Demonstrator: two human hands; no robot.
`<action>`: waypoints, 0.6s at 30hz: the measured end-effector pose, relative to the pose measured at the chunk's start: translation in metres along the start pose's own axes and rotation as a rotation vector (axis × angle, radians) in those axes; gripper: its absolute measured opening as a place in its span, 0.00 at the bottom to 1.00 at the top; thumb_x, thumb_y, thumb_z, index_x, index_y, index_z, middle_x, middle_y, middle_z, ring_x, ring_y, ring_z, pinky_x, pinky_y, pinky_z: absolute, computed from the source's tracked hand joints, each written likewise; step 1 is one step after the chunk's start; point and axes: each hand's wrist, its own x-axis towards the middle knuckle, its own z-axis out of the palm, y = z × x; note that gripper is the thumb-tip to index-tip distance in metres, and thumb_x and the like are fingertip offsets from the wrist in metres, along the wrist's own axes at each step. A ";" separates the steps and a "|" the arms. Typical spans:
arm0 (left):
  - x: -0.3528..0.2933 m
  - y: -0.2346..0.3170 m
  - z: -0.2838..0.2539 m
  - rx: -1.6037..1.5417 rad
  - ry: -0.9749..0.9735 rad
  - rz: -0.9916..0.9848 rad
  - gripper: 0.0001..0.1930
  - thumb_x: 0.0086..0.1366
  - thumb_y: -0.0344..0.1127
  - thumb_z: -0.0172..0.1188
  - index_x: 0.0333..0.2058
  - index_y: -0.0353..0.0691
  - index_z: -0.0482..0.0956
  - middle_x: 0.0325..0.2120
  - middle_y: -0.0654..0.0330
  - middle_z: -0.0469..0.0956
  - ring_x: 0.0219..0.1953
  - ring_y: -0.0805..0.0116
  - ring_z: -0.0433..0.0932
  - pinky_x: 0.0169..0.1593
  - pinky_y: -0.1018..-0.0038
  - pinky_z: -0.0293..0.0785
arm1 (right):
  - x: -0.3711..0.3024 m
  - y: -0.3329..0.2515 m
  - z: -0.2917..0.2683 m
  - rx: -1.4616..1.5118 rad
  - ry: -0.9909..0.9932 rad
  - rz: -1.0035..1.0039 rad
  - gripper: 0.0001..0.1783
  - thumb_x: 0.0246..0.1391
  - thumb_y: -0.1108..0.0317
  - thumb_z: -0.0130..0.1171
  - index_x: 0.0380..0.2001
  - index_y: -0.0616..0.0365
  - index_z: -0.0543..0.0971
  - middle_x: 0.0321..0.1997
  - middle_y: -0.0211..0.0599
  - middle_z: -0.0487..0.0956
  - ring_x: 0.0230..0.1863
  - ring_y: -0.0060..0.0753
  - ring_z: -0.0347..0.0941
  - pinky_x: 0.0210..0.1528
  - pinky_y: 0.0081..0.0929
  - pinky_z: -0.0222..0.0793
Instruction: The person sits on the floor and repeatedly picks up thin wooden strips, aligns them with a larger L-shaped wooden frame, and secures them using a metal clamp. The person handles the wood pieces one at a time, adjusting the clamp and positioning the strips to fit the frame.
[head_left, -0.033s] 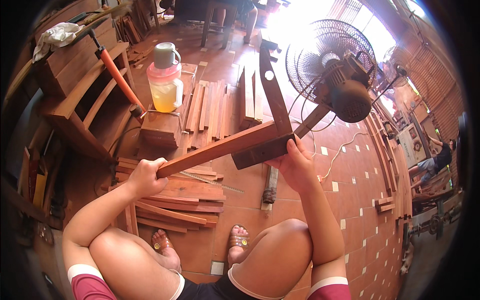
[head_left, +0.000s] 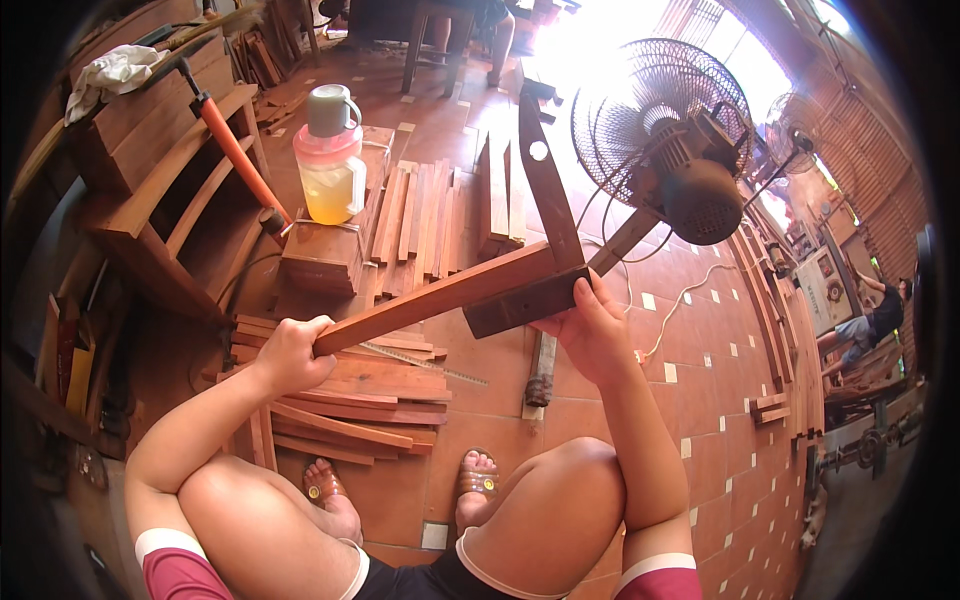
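Note:
My left hand (head_left: 295,356) is closed around the near end of a reddish-brown wooden strip (head_left: 430,298), which slants up to the right in front of me. My right hand (head_left: 592,330) grips a wooden try square by its dark stock (head_left: 515,304), thumb on the near face and the other fingers partly hidden behind it. From the stock the blade (head_left: 543,185), pierced by a round hole, points away from me. The strip's far end lies against the square, where blade and stock meet.
Wooden strips (head_left: 360,385) are piled on the tiled floor by my feet, with a ruler (head_left: 430,367) on them. A pitcher of yellow liquid (head_left: 330,185) stands on a wooden block. Beyond my right hand is a large fan (head_left: 665,130). Other people sit farther off.

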 end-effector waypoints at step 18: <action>0.007 -0.006 -0.005 0.052 -0.026 0.034 0.12 0.50 0.29 0.60 0.35 0.34 0.77 0.21 0.41 0.77 0.27 0.41 0.80 0.33 0.58 0.77 | 0.004 -0.004 -0.001 -0.042 -0.020 -0.008 0.20 0.69 0.65 0.51 0.60 0.61 0.66 0.56 0.41 0.76 0.56 0.37 0.76 0.60 0.43 0.75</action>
